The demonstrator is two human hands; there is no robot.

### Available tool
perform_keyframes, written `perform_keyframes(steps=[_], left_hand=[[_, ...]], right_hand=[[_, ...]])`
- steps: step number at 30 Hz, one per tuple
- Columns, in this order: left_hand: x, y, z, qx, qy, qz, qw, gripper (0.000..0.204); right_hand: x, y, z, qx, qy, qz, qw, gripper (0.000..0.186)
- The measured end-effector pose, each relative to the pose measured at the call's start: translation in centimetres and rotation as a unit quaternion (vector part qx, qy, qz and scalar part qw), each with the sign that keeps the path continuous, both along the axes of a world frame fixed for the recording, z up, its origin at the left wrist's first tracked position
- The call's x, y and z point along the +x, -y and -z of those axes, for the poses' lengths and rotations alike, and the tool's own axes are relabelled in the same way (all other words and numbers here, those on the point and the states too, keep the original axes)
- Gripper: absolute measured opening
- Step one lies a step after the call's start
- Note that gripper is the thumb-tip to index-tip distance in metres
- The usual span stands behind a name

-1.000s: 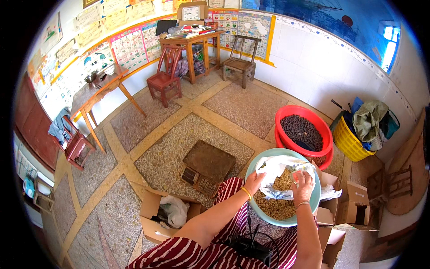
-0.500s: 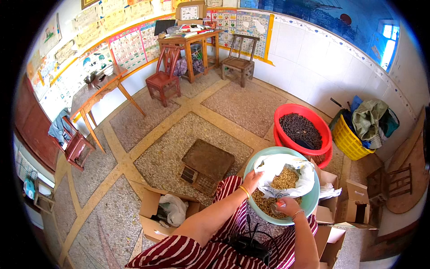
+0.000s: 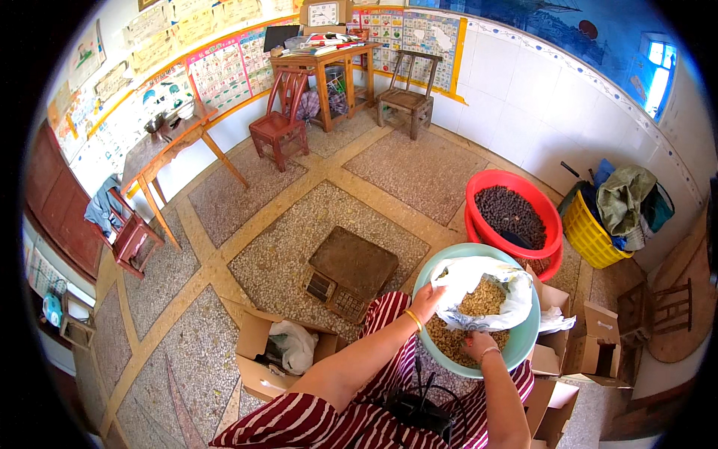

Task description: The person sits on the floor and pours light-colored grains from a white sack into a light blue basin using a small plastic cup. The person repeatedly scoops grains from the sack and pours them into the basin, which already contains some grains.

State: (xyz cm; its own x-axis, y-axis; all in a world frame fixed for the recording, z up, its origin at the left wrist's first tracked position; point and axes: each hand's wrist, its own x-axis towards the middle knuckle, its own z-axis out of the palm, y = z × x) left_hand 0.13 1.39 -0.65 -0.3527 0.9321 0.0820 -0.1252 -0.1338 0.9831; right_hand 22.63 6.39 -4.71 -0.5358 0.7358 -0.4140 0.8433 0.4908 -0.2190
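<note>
A light green basin (image 3: 424, 334) rests at my lap, holding many small tan pieces (image 3: 452, 346), like nuts or kernels. Inside it sits a white plastic bag (image 3: 517, 296), its mouth spread wide, with more such pieces in it. My left hand (image 3: 428, 302), a yellow bangle at its wrist, is closed on the bag's left edge. Down at the basin's near side, just below the bag's rim, my right hand (image 3: 479, 343) touches the loose pieces. Its fingers are curled, and what lies in them is hidden.
Beyond the basin stand red tubs (image 3: 551, 224) with dark round pieces and a full yellow basket (image 3: 588, 232). A platform scale (image 3: 353, 262) lies on the floor ahead. Cardboard boxes (image 3: 258, 337) flank me on both sides. Chairs (image 3: 280, 129) and tables line the walls.
My right hand has turned over and dipped lower among the loose pieces. The left hand keeps its grip on the bag. The whole view has shifted slightly.
</note>
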Motion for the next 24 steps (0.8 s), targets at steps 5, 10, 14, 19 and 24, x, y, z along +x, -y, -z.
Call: perform_keyframes(steps=[5, 10, 14, 19, 24], left_hand=[[0.5, -0.4, -0.5, 0.0, 0.018, 0.015, 1.0, 0.032], [0.1, -0.1, -0.4, 0.003, 0.018, 0.002, 1.0, 0.033], [0.5, -0.1, -0.6, 0.012, 0.027, -0.015, 0.999, 0.034], [0.3, 0.0, -0.7, -0.003, 0.017, 0.006, 1.0, 0.034], [0.3, 0.0, -0.5, 0.025, 0.037, 0.007, 0.999, 0.033]], right_hand=[[0.4, -0.8, 1.1, -0.061, -0.025, -0.02, 0.998, 0.045], [-0.1, 0.4, -2.8, -0.148, -0.156, 0.066, 0.974, 0.051], [0.9, 0.5, -4.5, -0.276, -0.236, 0.17, 0.916, 0.049], [2.6, 1.2, -6.1, -0.375, -0.384, 0.269, 0.8, 0.046], [3.7, -0.5, -8.2, -0.372, -0.432, 0.281, 0.772, 0.048]])
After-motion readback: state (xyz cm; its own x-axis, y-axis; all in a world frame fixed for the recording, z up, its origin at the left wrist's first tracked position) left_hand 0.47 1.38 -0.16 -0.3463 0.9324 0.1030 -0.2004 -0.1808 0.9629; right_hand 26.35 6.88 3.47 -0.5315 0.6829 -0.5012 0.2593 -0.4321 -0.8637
